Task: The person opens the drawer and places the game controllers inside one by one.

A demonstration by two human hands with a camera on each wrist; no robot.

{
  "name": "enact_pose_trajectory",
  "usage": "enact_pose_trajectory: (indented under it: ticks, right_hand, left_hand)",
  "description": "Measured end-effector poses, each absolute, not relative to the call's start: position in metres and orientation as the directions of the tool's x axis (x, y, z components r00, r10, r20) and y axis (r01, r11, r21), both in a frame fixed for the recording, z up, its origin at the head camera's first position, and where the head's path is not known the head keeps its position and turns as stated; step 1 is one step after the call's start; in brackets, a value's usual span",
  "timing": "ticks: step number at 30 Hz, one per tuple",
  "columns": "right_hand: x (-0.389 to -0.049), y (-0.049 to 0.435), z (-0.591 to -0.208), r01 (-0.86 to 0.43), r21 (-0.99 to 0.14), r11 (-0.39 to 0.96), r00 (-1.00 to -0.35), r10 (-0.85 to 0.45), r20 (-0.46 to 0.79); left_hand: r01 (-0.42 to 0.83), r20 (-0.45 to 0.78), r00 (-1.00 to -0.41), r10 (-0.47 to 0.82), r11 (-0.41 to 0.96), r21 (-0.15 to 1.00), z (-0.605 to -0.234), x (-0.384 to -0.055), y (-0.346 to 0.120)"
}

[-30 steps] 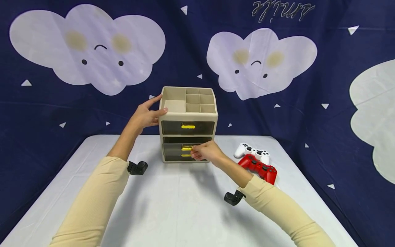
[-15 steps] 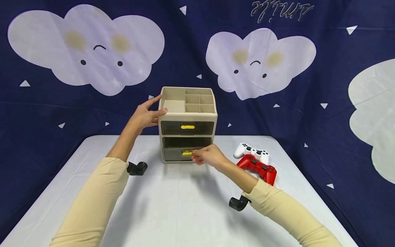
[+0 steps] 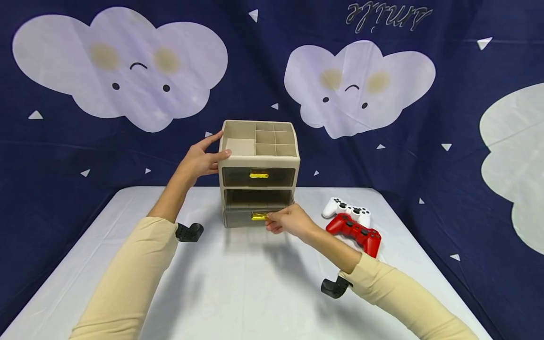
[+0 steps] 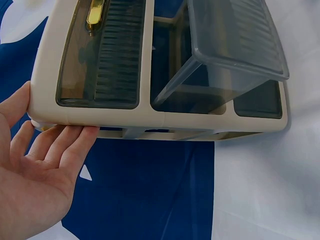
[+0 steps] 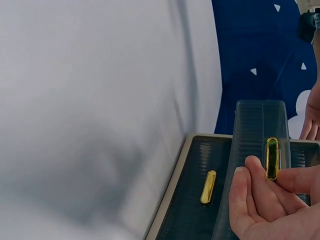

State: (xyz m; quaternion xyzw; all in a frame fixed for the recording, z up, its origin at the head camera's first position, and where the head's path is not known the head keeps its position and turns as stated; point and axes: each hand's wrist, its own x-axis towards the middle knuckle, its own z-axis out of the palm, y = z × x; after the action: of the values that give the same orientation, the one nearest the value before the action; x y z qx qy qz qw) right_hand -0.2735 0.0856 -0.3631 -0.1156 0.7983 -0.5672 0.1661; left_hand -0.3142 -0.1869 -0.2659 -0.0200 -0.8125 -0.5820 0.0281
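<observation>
A beige desktop drawer organizer (image 3: pixel 260 161) with dark see-through drawers and gold handles stands at the back of the table. My left hand (image 3: pixel 201 159) rests on its upper left corner, thumb over the top edge and spread fingers along the side. In the left wrist view, that hand's fingertips (image 4: pixel 90 131) press the side wall. My right hand (image 3: pixel 289 220) pinches the gold handle (image 5: pixel 271 159) of the middle drawer (image 3: pixel 238 217), which juts out from the frame. Inside, the visible part of that drawer shows bare plastic. The top drawer (image 3: pixel 238 176) and bottom drawer (image 5: pixel 192 195) are shut.
A white game controller (image 3: pixel 348 210) and a red game controller (image 3: pixel 354 233) lie on the white table (image 3: pixel 221 288), right of the organizer. Small open compartments (image 3: pixel 275 138) divide part of the organizer's top. A dark blue cloud-print cloth (image 3: pixel 255 85) hangs behind.
My right hand has drawn the middle drawer out toward me, and the opening above its front has grown. The left hand stays at the organizer's corner.
</observation>
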Motion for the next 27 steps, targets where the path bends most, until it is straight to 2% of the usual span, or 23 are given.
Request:
enact_pose_trajectory:
  ticks: [27]
  right_hand:
    - [-0.234, 0.089, -0.370, -0.021, -0.943, 0.333, -0.901, -0.416, -0.127]
  left_hand:
    - [0.068, 0.072, -0.997, -0.002, 0.321, 0.945, -0.267, -0.315, -0.186]
